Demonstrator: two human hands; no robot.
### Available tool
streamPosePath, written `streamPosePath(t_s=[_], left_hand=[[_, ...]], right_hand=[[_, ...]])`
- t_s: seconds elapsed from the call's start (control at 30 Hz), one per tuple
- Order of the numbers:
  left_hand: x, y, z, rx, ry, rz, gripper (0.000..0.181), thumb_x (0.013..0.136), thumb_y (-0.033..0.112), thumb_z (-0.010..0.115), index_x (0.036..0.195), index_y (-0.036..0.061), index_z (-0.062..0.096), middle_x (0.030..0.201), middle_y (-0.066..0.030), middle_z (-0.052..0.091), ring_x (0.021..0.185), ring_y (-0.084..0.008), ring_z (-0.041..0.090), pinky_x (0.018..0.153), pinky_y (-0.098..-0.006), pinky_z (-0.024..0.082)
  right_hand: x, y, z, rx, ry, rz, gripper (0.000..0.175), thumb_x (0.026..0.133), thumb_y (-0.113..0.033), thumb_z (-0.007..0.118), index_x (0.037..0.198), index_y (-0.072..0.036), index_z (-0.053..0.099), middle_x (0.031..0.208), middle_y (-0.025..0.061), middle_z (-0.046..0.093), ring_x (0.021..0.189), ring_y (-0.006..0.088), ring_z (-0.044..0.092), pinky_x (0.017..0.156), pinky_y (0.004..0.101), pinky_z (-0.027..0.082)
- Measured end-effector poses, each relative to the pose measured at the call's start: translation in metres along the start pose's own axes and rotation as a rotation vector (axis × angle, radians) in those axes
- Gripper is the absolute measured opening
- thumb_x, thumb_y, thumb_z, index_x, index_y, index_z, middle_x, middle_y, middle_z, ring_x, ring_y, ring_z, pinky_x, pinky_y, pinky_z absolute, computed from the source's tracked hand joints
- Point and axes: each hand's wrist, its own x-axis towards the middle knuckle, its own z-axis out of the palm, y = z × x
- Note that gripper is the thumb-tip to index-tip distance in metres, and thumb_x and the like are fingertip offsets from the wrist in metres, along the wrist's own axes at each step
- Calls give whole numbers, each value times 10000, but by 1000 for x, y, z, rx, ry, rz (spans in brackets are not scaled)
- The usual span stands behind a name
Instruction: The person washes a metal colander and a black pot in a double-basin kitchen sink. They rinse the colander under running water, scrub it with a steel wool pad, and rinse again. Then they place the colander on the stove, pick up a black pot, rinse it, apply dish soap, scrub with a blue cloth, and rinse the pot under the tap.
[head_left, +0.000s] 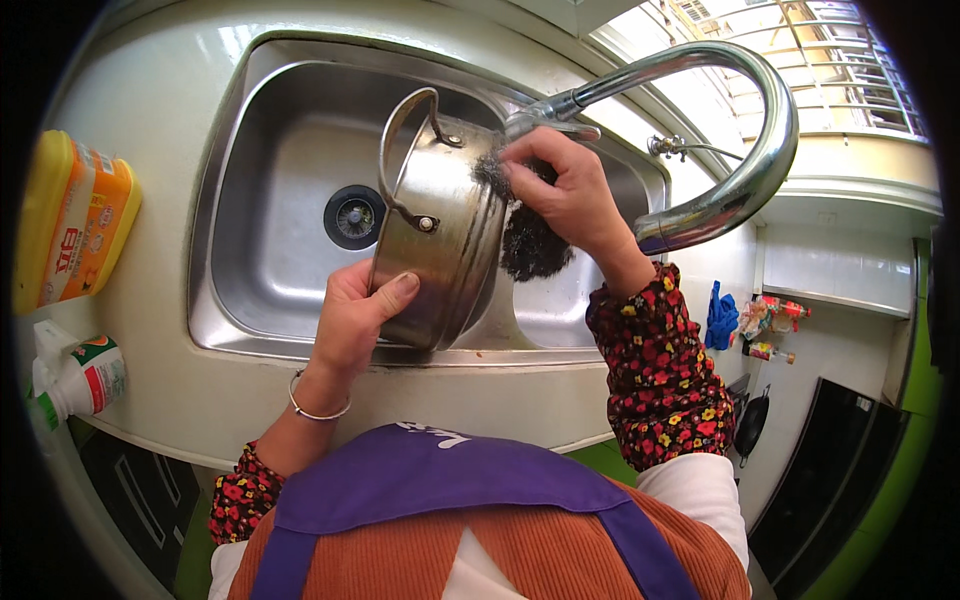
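A stainless-steel pot (439, 255) is tilted on its side over the double-bowl sink, its looped handle (386, 146) towards the large bowl. My left hand (352, 315) grips it near the rim, thumb on the outer wall. Between the fingers and thumb of my right hand (566, 191) is a grey wad of steel wool (489, 172), touching the pot's side near the base. A dark, fuzzy clump (534, 244) shows beneath my right hand; whether it lies in the small bowl or against the pot, I cannot tell. The pot's inside is hidden.
A chrome gooseneck faucet (780, 127) arches over my right forearm. The large bowl (277, 172) has a drain strainer (355, 217). On the left counter stand an orange-and-yellow container (90, 225) and a white bottle (86, 379). Blue gloves (721, 315) and bottles (771, 352) are at right.
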Motion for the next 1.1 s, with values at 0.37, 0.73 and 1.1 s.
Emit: streamPosePath(t_s=[0.37,0.73,1.1], left_hand=[[-3,-2,3,-36,1,-25,181,877,114,614,972,-39,629,864,-45,661,761,-80,595,701,-230,492],[-1,-7,0,7,0,-19,207,872,121,609,978,-56,618,875,-51,653,781,-75,574,689,-231,483],[1,-6,-6,47,-42,-34,187,855,101,605,974,-35,653,859,-39,658,761,-70,570,678,-237,477]], right_hand=[[-29,-35,13,-258,53,-254,114,716,-11,655,822,-19,614,742,122,543,651,270,559,582,326,460],[-51,-52,21,-655,-51,-474,254,631,-50,637,882,-86,616,789,68,511,678,227,543,515,310,452],[-49,-52,16,-763,-283,-560,274,643,-100,633,916,-125,633,840,73,501,688,210,526,518,307,430]])
